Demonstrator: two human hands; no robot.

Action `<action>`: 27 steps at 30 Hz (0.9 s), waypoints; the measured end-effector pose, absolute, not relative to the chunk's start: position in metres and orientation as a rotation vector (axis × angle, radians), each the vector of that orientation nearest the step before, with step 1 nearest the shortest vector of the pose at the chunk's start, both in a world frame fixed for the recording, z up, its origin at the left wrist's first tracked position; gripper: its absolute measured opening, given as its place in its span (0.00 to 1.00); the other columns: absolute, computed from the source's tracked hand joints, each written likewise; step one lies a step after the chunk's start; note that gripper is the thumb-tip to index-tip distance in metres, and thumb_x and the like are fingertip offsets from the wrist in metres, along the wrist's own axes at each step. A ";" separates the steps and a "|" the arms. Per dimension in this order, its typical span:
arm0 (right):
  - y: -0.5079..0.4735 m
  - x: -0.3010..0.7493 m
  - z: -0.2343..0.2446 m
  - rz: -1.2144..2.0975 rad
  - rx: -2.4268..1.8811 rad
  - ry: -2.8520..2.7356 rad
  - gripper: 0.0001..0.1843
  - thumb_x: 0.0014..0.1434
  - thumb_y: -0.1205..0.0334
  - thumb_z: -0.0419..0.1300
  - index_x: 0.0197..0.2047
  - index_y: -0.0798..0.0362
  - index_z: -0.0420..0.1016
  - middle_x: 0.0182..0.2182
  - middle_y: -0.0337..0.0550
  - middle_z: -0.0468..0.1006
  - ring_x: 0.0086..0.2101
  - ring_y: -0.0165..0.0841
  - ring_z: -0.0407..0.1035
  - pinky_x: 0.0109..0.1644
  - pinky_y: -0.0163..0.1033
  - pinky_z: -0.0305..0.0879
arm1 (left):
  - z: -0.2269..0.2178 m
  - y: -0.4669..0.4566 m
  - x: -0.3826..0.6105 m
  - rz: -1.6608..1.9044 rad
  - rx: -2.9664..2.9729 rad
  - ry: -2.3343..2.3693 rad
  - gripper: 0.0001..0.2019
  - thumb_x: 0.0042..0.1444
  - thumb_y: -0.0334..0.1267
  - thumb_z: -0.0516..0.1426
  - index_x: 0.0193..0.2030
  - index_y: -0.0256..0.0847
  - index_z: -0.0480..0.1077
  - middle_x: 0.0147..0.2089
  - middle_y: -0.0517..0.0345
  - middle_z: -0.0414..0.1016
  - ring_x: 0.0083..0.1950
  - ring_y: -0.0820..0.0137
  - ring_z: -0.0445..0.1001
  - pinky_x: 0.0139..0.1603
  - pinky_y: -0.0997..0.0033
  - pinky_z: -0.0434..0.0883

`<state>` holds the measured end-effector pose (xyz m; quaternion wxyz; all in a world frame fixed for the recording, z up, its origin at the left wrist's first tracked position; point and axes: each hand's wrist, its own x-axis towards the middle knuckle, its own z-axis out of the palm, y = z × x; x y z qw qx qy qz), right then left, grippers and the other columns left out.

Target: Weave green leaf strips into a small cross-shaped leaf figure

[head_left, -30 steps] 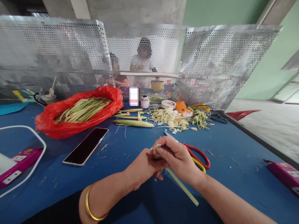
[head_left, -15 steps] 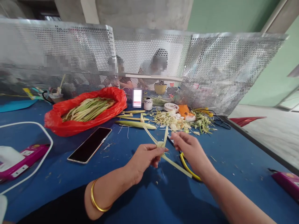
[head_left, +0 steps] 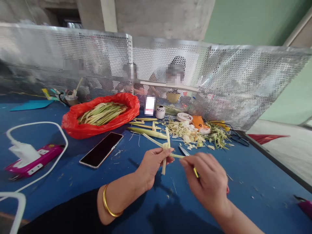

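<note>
Left hand [head_left: 152,162] grasps a small crossing of leaf strips [head_left: 166,145], thumb on top, fingers beneath; whole piece is held up off the table, about mid-view. One end goes off up-left, one stands up, one tail [head_left: 163,166] hangs below the fingers. Right hand [head_left: 207,178] pinches the sideways strip [head_left: 177,156] near thumb and index tips, other fingers curled in.

Change: half a second ago right fingertips were clear of the strips; now they have this one, and it runs straight between the hands. Likely means this strip is the one being worked, left hand just anchoring the crossing.

Table, left to right: white cable [head_left: 36,123] looping past magenta power strip [head_left: 50,154]; red plastic bag [head_left: 73,129] with long loose leaves [head_left: 103,113] inside; smartphone [head_left: 101,150] lying flat, screen dark; husk-like pod [head_left: 147,132]; white jar [head_left: 160,112]; tape roll [head_left: 184,117]; plant scraps [head_left: 179,129] heaped; orange packet [head_left: 198,122]. Scissors [head_left: 184,150] partly hidden by the right hand, blade and bit of yellow handle showing.
</note>
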<state>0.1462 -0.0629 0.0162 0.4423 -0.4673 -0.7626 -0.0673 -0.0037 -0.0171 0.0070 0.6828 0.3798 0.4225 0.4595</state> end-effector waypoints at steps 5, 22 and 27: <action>-0.063 0.120 -0.009 0.370 -1.384 -1.907 0.14 0.63 0.55 0.55 0.28 0.52 0.72 0.24 0.40 0.74 0.23 0.31 0.66 0.27 0.35 0.54 | 0.004 -0.019 -0.001 1.080 0.807 0.891 0.17 0.43 0.49 0.67 0.30 0.36 0.76 0.27 0.59 0.73 0.27 0.75 0.69 0.30 0.73 0.66; -0.062 0.118 -0.012 0.868 -1.307 -1.678 0.16 0.61 0.59 0.49 0.24 0.54 0.68 0.23 0.40 0.72 0.27 0.31 0.64 0.31 0.34 0.57 | 0.014 -0.016 -0.007 1.000 0.932 0.846 0.09 0.47 0.38 0.66 0.31 0.34 0.77 0.30 0.54 0.78 0.22 0.74 0.71 0.19 0.76 0.65; -0.069 0.114 -0.009 0.772 -1.305 -1.832 0.15 0.59 0.63 0.48 0.23 0.53 0.68 0.21 0.38 0.70 0.25 0.30 0.63 0.30 0.34 0.55 | 0.018 -0.013 -0.009 1.125 0.828 0.876 0.05 0.48 0.30 0.65 0.34 0.32 0.77 0.34 0.50 0.81 0.39 0.70 0.78 0.44 0.75 0.73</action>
